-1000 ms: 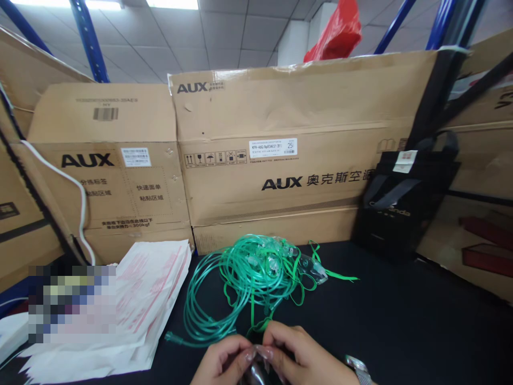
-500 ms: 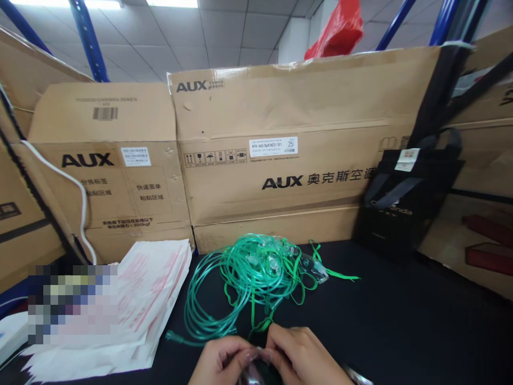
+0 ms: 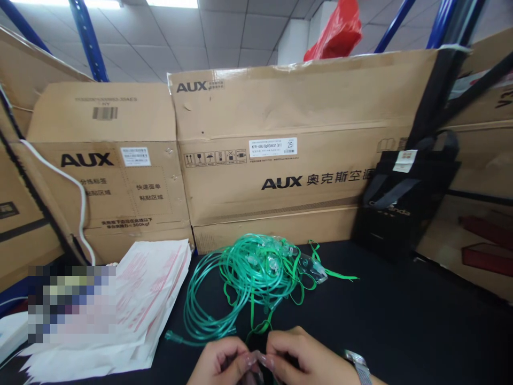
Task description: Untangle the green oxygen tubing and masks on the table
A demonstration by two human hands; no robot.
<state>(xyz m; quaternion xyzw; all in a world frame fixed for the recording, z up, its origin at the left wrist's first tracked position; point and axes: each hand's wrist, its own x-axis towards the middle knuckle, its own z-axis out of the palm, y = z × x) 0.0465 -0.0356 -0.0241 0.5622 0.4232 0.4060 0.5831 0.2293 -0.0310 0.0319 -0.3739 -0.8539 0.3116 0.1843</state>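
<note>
Head view: left hand [image 3: 224, 363] and right hand [image 3: 304, 358] pinch a clear piece [image 3: 256, 359] at the bench's near edge; green tubing [image 3: 248, 278] lies just beyond.

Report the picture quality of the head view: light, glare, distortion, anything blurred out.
Head view: even light from ceiling panels that blow out white; wide-angle bending curves the cardboard boxes; a pixelated block covers part of the paper bags; both hands are cut off by the bottom edge.
</note>
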